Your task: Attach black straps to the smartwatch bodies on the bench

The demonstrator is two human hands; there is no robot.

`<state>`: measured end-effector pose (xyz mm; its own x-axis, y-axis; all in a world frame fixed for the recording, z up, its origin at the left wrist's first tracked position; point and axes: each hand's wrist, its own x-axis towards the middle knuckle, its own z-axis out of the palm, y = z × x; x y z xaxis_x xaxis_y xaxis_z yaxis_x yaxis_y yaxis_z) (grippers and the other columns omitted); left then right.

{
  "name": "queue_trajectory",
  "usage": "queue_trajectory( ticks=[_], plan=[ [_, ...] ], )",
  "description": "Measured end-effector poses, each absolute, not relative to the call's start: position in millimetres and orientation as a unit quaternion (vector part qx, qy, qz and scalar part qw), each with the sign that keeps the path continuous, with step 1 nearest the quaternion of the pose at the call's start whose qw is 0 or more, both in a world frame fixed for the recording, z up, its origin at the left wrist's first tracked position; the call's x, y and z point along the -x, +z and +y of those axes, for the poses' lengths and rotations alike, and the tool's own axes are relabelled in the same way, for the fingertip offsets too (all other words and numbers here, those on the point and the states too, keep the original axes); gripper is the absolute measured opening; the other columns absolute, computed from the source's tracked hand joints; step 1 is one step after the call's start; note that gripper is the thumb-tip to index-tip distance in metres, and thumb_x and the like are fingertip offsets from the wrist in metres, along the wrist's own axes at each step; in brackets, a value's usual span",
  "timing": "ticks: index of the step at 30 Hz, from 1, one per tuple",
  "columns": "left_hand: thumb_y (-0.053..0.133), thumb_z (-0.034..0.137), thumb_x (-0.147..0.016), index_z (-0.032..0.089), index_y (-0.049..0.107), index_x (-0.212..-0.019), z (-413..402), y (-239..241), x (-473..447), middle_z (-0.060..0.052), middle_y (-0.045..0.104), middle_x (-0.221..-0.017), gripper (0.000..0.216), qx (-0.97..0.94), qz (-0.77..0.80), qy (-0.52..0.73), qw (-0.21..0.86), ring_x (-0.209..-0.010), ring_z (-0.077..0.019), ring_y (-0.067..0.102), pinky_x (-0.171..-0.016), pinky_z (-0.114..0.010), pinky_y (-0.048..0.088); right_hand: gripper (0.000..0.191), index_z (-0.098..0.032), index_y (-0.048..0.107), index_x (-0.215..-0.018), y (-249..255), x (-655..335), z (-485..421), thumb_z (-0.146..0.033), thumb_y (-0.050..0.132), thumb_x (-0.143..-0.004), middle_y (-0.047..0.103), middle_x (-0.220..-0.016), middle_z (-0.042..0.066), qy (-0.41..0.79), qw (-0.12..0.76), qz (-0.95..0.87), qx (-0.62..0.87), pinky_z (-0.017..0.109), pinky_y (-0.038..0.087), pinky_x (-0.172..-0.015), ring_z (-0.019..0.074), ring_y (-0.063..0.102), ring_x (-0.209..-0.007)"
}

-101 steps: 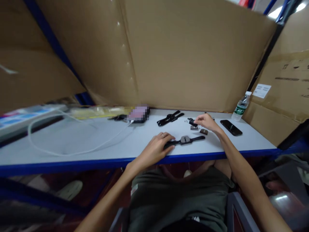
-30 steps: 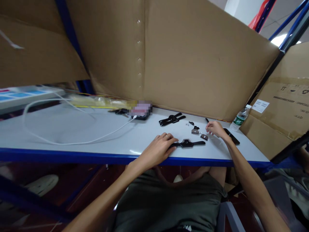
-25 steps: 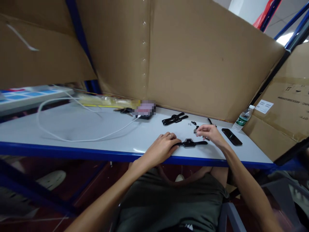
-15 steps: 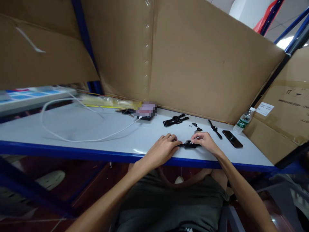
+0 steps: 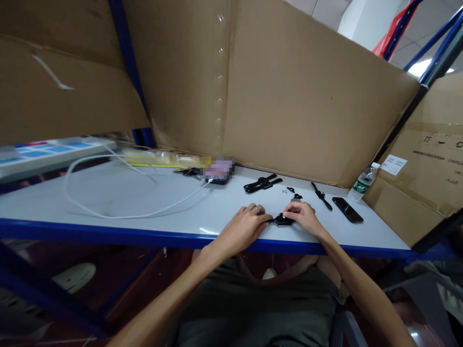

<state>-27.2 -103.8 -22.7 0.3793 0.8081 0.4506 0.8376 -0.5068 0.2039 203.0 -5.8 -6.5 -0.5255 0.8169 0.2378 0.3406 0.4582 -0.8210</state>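
A black spokeshave body (image 5: 284, 222) lies on the table near its front edge. My left hand (image 5: 246, 224) is closed round its left handle. Over the middle of the body, my right hand (image 5: 304, 216) pinches a tiny light-coloured piece, perhaps a screw, between thumb and fingertips; it is too small to make out well. Just behind my right hand are a small black part (image 5: 297, 196) with a metal blade (image 5: 294, 200), another small black part (image 5: 291, 189) and some tiny screws (image 5: 284, 191).
Several black spokeshaves (image 5: 262, 183) lie behind my hands, with another (image 5: 321, 196) to the right. A phone (image 5: 347, 209) and a water bottle (image 5: 363, 183) stand near the right cardboard. A white cable (image 5: 159, 210) runs to a dark device (image 5: 217, 181). Cardboard (image 5: 307, 96) walls the back.
My right hand has shifted slightly left over the spokeshave, its fingertips still at the middle. My left hand stays on the handle. The camera view has tilted a little.
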Motion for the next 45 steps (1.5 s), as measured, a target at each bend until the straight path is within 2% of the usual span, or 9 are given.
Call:
queue_trajectory(
  ticks=[9, 15, 19, 27, 36, 41, 45],
  plan=[
    [0.048, 0.028, -0.105, 0.021, 0.075, -0.118, -99.1, -16.4, 13.5, -0.013, 0.066, -0.105, 0.031, 0.825, -0.528, -0.174, 0.098, -0.102, -0.0289, 0.061, -0.088, -0.042, 0.051, 0.008, -0.018, 0.069, -0.077, -16.7, -194.4, -14.2, -0.026, 0.070, -0.080, 0.072, -0.075, 0.002, 0.344, 0.366, -0.785, 0.362, 0.029, 0.049, -0.073, 0.0166, 0.064, -0.071],
    [0.045, 0.027, -0.106, 0.016, 0.073, -0.122, -95.9, -14.4, 9.9, -0.012, 0.065, -0.105, 0.033, 0.830, -0.530, -0.159, 0.065, -0.102, -0.0274, 0.063, -0.090, -0.040, 0.052, 0.007, -0.017, 0.066, -0.071, -15.0, -190.3, -4.7, -0.015, 0.068, -0.077, 0.067, -0.067, -0.001, 0.349, 0.335, -0.785, 0.388, 0.025, 0.044, -0.065, 0.0143, 0.060, -0.065],
    [0.045, 0.027, -0.107, 0.019, 0.070, -0.128, -96.2, -18.6, 12.5, -0.011, 0.065, -0.106, 0.035, 0.830, -0.530, -0.165, 0.063, -0.103, -0.0264, 0.063, -0.088, -0.037, 0.053, 0.009, -0.017, 0.068, -0.071, -12.4, -189.7, -6.2, -0.015, 0.069, -0.080, 0.068, -0.067, -0.001, 0.337, 0.322, -0.799, 0.380, 0.025, 0.044, -0.066, 0.0138, 0.060, -0.065],
    [0.045, 0.026, -0.106, 0.021, 0.070, -0.130, -97.2, -21.4, 11.5, -0.010, 0.064, -0.105, 0.035, 0.829, -0.529, -0.168, 0.071, -0.100, -0.0253, 0.063, -0.086, -0.035, 0.054, 0.010, -0.019, 0.067, -0.080, -14.5, -184.4, -35.3, -0.013, 0.066, -0.087, 0.072, -0.079, 0.002, 0.191, 0.350, -0.801, 0.447, 0.028, 0.046, -0.077, 0.0175, 0.065, -0.076],
    [0.043, 0.024, -0.107, 0.021, 0.072, -0.125, -97.2, -20.8, 12.5, -0.010, 0.063, -0.104, 0.035, 0.835, -0.517, -0.182, 0.051, -0.100, -0.0239, 0.061, -0.084, -0.033, 0.053, 0.013, -0.019, 0.065, -0.076, -16.5, -188.9, -33.6, -0.014, 0.067, -0.089, 0.072, -0.079, 0.002, 0.217, 0.369, -0.793, 0.434, 0.028, 0.046, -0.076, 0.0175, 0.066, -0.076],
    [0.041, 0.025, -0.107, 0.021, 0.072, -0.125, -96.2, -22.9, 12.7, -0.010, 0.063, -0.105, 0.035, 0.832, -0.522, -0.185, 0.048, -0.101, -0.0235, 0.061, -0.085, -0.033, 0.053, 0.014, -0.019, 0.064, -0.078, -13.9, -189.5, -35.4, -0.013, 0.065, -0.091, 0.071, -0.080, 0.002, 0.173, 0.337, -0.813, 0.442, 0.029, 0.045, -0.080, 0.0180, 0.064, -0.080],
    [0.042, 0.024, -0.107, 0.020, 0.071, -0.126, -98.4, -19.5, 11.5, -0.010, 0.063, -0.105, 0.035, 0.829, -0.530, -0.174, 0.041, -0.099, -0.0238, 0.063, -0.085, -0.033, 0.053, 0.013, -0.018, 0.065, -0.087, -13.0, -184.3, -42.5, -0.015, 0.057, -0.098, 0.071, -0.091, 0.008, 0.048, 0.275, -0.846, 0.455, 0.034, 0.045, -0.090, 0.0225, 0.062, -0.094]
  ],
)
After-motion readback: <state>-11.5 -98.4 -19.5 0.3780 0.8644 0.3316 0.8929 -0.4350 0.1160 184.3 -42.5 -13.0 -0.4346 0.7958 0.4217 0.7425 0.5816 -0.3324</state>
